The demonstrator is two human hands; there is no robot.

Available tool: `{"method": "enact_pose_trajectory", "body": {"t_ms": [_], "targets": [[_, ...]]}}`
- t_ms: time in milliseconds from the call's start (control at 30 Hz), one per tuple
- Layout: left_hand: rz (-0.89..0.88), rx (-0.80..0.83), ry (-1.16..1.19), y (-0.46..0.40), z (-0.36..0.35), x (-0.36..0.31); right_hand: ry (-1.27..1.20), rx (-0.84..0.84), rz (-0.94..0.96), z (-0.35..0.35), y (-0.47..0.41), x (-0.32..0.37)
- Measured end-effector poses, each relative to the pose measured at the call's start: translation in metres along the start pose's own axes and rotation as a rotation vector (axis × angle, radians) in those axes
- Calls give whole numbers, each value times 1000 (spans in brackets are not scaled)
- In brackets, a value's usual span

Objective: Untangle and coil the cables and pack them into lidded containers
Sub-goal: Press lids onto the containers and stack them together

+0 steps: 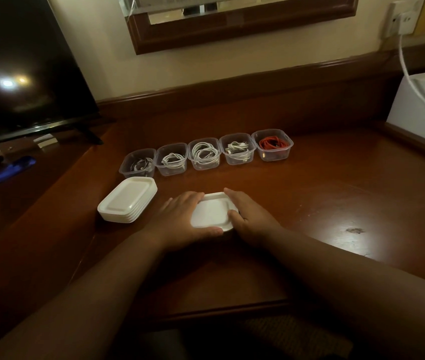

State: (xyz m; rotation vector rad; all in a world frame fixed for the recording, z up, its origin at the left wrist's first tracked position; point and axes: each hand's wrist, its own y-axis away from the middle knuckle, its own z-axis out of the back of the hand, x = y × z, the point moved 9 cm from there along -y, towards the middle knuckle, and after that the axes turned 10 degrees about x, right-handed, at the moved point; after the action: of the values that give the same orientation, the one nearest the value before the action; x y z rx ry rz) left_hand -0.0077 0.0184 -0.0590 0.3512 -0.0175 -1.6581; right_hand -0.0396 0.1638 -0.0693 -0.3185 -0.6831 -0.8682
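A container with a white lid (210, 213) sits on the wooden desk (336, 193) in front of me. My left hand (180, 219) grips its left side, thumb along the near edge. My right hand (250, 216) grips its right side, thumb on the lid. Behind stand several open clear containers in a row; the leftmost ones hold coiled white cables (203, 153), and the rightmost container (272, 145) holds a coiled red cable (273, 142). A stack of white lids (127, 200) lies left of my hands.
A dark TV screen (21, 68) stands at the left on a lower shelf with small items. A white box (424, 100) sits at the right, with a white cord running up to a wall socket (402, 19). A framed mirror (232, 27) hangs behind.
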Motion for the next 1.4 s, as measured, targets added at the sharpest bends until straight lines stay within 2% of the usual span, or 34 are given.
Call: {"method": "enact_pose_trajectory", "body": {"t_ms": [333,567,767,933,1000,1100,1167,1233,1300,1367,1400], "targets": [[-22,44,-85,-6,2,-11,338,66,-27,1,-2,2],[-8,55,-43,-9,-6,-5,326,139,-65,-2,-3,1],[12,-14,-1,-11,0,-12,333,187,-90,6,-5,-2],[23,-41,48,-20,3,-24,321,138,-135,23,-5,-7],[23,-48,257,-26,6,-24,392,56,-32,34,3,7],[9,-159,813,-31,18,-22,565,92,184,27,17,34],[-5,-265,912,-33,33,-17,657,160,208,16,18,33],[5,-343,839,-30,48,-3,711,189,191,10,14,26],[76,-405,576,-27,63,31,757,190,186,10,10,21],[211,-381,275,-22,73,77,776,191,157,14,6,17],[276,-316,143,-21,71,102,780,191,136,17,5,14]]}}
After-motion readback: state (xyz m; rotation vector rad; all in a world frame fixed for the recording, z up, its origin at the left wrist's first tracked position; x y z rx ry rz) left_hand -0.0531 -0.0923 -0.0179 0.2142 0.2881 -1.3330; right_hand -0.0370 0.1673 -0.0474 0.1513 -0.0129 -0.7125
